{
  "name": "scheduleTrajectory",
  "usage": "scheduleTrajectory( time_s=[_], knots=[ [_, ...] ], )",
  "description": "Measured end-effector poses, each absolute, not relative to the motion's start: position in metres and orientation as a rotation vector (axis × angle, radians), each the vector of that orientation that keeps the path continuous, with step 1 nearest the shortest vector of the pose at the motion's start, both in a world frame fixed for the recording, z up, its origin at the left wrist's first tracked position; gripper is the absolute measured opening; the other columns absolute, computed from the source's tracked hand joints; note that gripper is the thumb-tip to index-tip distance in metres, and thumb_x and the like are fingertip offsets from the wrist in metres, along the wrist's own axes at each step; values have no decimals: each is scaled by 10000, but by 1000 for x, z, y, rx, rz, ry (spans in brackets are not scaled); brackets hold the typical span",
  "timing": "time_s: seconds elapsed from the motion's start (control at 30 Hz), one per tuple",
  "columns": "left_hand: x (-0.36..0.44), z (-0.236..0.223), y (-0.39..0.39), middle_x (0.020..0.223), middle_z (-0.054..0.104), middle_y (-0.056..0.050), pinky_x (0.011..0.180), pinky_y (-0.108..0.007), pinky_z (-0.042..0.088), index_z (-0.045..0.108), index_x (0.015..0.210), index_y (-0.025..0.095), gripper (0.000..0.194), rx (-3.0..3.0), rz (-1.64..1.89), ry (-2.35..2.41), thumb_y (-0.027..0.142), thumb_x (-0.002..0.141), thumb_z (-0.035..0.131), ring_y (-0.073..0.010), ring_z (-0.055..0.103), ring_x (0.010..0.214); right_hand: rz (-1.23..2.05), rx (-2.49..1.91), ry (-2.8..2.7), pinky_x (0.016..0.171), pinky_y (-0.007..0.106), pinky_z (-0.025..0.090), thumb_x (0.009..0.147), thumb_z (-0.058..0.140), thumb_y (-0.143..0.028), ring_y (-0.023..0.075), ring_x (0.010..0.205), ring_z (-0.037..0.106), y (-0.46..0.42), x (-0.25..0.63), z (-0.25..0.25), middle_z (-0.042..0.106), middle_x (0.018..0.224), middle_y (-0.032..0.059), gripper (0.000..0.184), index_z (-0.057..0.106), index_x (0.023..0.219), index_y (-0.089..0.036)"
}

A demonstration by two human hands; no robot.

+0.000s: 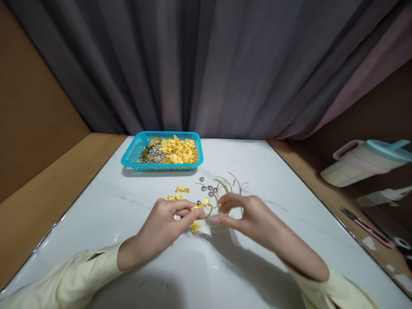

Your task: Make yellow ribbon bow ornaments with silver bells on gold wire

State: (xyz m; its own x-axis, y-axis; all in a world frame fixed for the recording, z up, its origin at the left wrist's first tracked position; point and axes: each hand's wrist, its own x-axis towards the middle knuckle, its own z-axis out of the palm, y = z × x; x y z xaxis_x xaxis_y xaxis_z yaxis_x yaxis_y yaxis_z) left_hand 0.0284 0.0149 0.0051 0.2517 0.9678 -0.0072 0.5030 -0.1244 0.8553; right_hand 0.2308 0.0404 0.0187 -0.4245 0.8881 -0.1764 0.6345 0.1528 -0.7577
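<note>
My left hand [172, 219] is closed, thumb against fingers, on a small yellow satin bow [197, 207] with a thin gold cord [211, 210] curving out of the pinch. My right hand [246, 214] is just to the right, slightly blurred, its thumb and curled fingers apart. Behind its fingers fan out several loose gold cords [225, 184]. More yellow bows [182, 189] lie on the table around my left hand, some partly hidden by it. Beyond the hands are several small silver heart-shaped beads [210, 194].
A blue plastic basket [127, 161] at the back holds a heap of yellow bows [180, 150] and silver beads with gold cords [154, 153]. On the brown ledge at right are a lidded cup [357, 165], a squeeze bottle [376, 198] and pink-handled scissors [370, 229]. A grey curtain [206, 68] hangs behind.
</note>
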Motion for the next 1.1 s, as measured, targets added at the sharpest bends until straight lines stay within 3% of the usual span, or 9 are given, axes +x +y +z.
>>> scheduleTrajectory(
  time_s=[0.1, 0.23, 0.33, 0.43, 0.67, 0.77, 0.83, 0.97, 1.1],
  knots=[
    [28, 9, 15, 607, 672, -7, 496, -210, 367, 725, 734, 155, 295, 1739, 727, 1322, 358, 822, 529, -119, 520, 511, 1841, -1108, -1773, 850, 306, 445, 552, 815, -251, 192, 1033, 552, 59, 238, 6, 575, 1140, 76, 566, 550, 1049, -191],
    [29, 12, 14, 641, 693, -20, 510, -198, 380, 718, 717, 144, 285, 1719, 716, 1274, 339, 817, 537, -118, 549, 541, 2410, -814, -1366, 657, 244, 481, 574, 802, -173, 104, 712, 607, 68, 231, -12, 627, 866, 18, 460, 581, 977, -149],
    [29, 14, 13, 627, 685, -17, 511, -186, 388, 711, 702, 142, 255, 1689, 713, 1252, 315, 806, 555, -114, 554, 554, 2385, -826, -1398, 437, 157, 347, 622, 774, -181, 52, 532, 527, 69, 229, -14, 635, 696, 1, 234, 643, 801, -105],
    [29, 17, 12, 625, 691, -21, 459, -173, 371, 706, 677, 138, 240, 1650, 690, 1234, 286, 800, 563, -98, 527, 508, 2356, -866, -1491, 386, 152, 238, 670, 748, -202, 29, 437, 445, 72, 235, -12, 596, 534, -25, 149, 656, 698, -89],
    [28, 18, 13, 651, 709, -18, 449, -158, 387, 709, 683, 145, 215, 1641, 711, 1189, 259, 800, 570, -96, 555, 519, 2403, -708, -1301, 720, 230, 451, 718, 733, -285, 100, 738, 611, 73, 238, -12, 637, 767, 10, 215, 596, 742, -121],
    [28, 19, 14, 647, 704, -19, 480, -162, 411, 706, 678, 141, 233, 1657, 737, 1202, 273, 806, 564, -105, 572, 548, 2524, -615, -1151, 676, 274, 473, 769, 683, -346, 148, 737, 647, 71, 235, -15, 629, 781, 23, 245, 549, 827, -150],
    [27, 20, 13, 648, 701, -21, 471, -162, 411, 707, 686, 139, 246, 1647, 725, 1205, 283, 814, 553, -106, 571, 542, 2552, -590, -1137, 535, 218, 434, 751, 699, -358, 95, 571, 599, 73, 235, -18, 627, 795, 29, 299, 550, 896, -142],
    [26, 22, 13, 639, 697, -18, 475, -157, 414, 707, 677, 138, 239, 1657, 705, 1207, 274, 809, 562, -100, 564, 531, 2544, -626, -1326, 379, 164, 203, 744, 708, -296, 5, 359, 300, 77, 241, -17, 584, 578, -20, 273, 590, 896, -102],
    [26, 20, 13, 642, 698, -11, 478, -157, 400, 695, 659, 139, 241, 1702, 664, 1217, 260, 813, 555, -92, 552, 521, 2298, -853, -1714, 417, 203, 212, 809, 632, -286, 36, 392, 323, 73, 246, 3, 462, 453, -62, 211, 636, 753, -82]
  ],
)
